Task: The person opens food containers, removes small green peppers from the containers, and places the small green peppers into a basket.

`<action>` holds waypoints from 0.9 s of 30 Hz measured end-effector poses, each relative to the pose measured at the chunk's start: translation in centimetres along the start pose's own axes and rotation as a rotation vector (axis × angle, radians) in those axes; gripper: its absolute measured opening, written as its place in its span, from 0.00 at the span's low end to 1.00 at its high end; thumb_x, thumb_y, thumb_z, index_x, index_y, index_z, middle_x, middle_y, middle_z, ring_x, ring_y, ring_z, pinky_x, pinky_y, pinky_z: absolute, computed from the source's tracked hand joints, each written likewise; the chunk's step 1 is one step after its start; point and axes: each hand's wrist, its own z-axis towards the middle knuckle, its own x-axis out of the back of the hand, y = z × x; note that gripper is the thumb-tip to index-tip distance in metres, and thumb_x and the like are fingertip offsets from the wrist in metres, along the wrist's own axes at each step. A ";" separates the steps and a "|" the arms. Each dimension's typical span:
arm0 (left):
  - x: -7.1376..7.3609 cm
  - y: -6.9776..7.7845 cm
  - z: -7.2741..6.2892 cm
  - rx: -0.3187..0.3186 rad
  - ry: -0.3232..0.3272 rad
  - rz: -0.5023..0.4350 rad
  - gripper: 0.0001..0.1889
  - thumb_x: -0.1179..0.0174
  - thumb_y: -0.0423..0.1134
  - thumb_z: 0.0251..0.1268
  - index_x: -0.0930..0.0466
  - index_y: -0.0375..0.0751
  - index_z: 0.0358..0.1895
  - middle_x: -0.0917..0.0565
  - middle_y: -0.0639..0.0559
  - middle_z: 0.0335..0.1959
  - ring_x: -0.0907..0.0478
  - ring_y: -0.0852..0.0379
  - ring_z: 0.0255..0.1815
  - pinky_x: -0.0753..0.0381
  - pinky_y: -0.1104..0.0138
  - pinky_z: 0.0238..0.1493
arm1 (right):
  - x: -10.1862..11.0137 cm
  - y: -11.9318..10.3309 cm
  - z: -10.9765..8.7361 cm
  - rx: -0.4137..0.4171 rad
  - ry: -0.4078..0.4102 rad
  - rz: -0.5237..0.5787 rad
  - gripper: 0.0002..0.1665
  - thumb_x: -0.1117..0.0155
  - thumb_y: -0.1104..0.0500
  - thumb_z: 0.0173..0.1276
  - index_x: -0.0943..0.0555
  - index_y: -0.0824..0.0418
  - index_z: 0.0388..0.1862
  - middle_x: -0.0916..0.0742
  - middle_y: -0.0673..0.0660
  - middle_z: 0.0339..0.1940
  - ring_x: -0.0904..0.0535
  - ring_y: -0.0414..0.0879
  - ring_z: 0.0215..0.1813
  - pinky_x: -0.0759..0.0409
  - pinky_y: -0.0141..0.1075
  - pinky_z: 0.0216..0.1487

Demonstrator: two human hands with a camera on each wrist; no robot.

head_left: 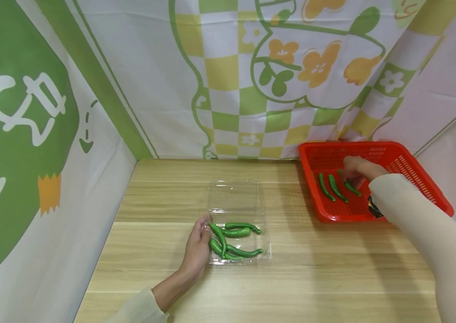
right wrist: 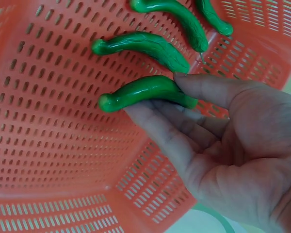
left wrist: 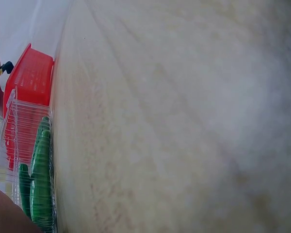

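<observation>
In the head view, my left hand [head_left: 197, 246] holds the left side of a clear plastic clamshell box [head_left: 267, 242], its lid folded back. Several green chili peppers [head_left: 244, 252] lie inside, some crossing each other. The left wrist view shows more green peppers [left wrist: 41, 189] through the box's ribbed wall, with only a bit of the hand at the lower corner. Over in the red basket [head_left: 322, 213], my right hand [head_left: 358, 169] pinches a green chili pepper [right wrist: 140, 92] between thumb and fingers. Three other peppers [right wrist: 143, 46] lie near it on the slotted basket floor.
The basket stands at the back right of the wooden table [head_left: 163, 193], close to the printed cloth backdrop [head_left: 232, 89]. A white and green cloth wall [head_left: 102, 179] borders the left side. A dark band [head_left: 374, 207] sits on the right wrist.
</observation>
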 end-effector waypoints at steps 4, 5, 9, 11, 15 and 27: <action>-0.1 0.0 0.0 0.002 0.006 -0.003 0.25 0.63 0.32 0.88 0.45 0.31 0.82 0.41 0.36 0.84 0.48 0.37 0.85 0.48 0.49 0.86 | -0.2 0.1 -0.2 -0.003 -0.020 0.001 0.07 0.39 0.70 0.68 0.27 0.74 0.37 0.18 0.63 0.26 0.13 0.52 0.27 0.06 0.45 0.35; -0.1 0.0 0.0 0.003 0.008 -0.003 0.25 0.63 0.33 0.88 0.45 0.31 0.82 0.41 0.36 0.84 0.47 0.37 0.85 0.48 0.49 0.86 | -0.3 0.1 -0.3 -0.003 -0.025 0.010 0.07 0.39 0.70 0.68 0.28 0.74 0.38 0.18 0.63 0.26 0.14 0.53 0.28 0.07 0.45 0.35; -0.1 0.0 0.0 0.007 0.012 -0.001 0.25 0.63 0.33 0.88 0.45 0.31 0.82 0.41 0.36 0.84 0.48 0.37 0.85 0.48 0.48 0.86 | -0.6 0.1 -0.6 0.003 -0.049 0.057 0.09 0.40 0.71 0.68 0.32 0.72 0.39 0.21 0.60 0.26 0.17 0.50 0.27 0.08 0.41 0.33; -0.1 0.0 0.0 0.007 0.010 0.001 0.25 0.63 0.33 0.88 0.45 0.31 0.82 0.41 0.36 0.84 0.48 0.37 0.86 0.49 0.48 0.86 | -0.6 0.1 -0.7 0.006 -0.057 0.072 0.10 0.40 0.71 0.67 0.34 0.70 0.39 0.22 0.58 0.24 0.18 0.48 0.25 0.09 0.38 0.31; -0.1 0.0 0.0 0.006 0.007 0.006 0.26 0.63 0.33 0.88 0.46 0.31 0.82 0.42 0.36 0.84 0.48 0.37 0.86 0.49 0.48 0.86 | -0.6 -0.1 -0.7 0.018 -0.072 0.068 0.08 0.41 0.72 0.68 0.31 0.73 0.39 0.18 0.61 0.26 0.16 0.48 0.25 0.09 0.39 0.31; 0.0 -0.1 0.0 0.007 0.008 -0.002 0.25 0.63 0.33 0.88 0.45 0.31 0.82 0.41 0.36 0.84 0.47 0.37 0.85 0.48 0.48 0.86 | -0.4 -0.3 -0.3 0.010 -0.088 0.058 0.08 0.39 0.70 0.71 0.24 0.78 0.41 0.11 0.71 0.33 0.11 0.54 0.31 0.06 0.45 0.37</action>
